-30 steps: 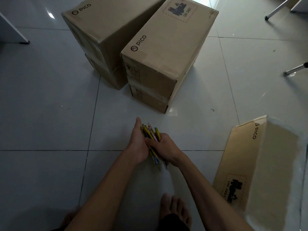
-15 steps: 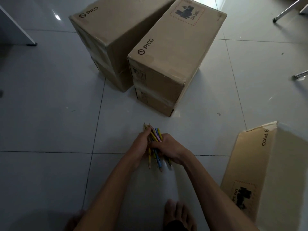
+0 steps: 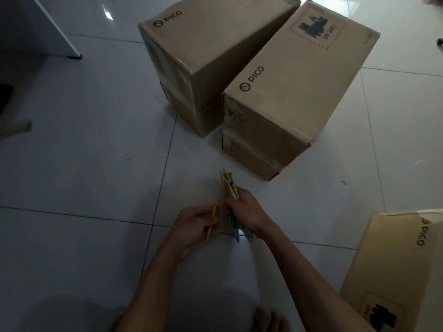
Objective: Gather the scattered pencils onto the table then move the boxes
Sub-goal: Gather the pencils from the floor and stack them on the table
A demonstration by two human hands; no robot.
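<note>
Pencils being collected near PICO box [image 3: 294, 92].
Bundle of pencils [image 3: 230, 188] is gripped by right hand [image 3: 247, 212]; yellow pencil [image 3: 213, 215] is pinched by left hand [image 3: 194, 226], probably for adding.

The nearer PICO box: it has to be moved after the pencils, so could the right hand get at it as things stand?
Probably not yet. The floor between the right hand and the nearer PICO box is bare, but that hand grips the pencil bundle.
</note>
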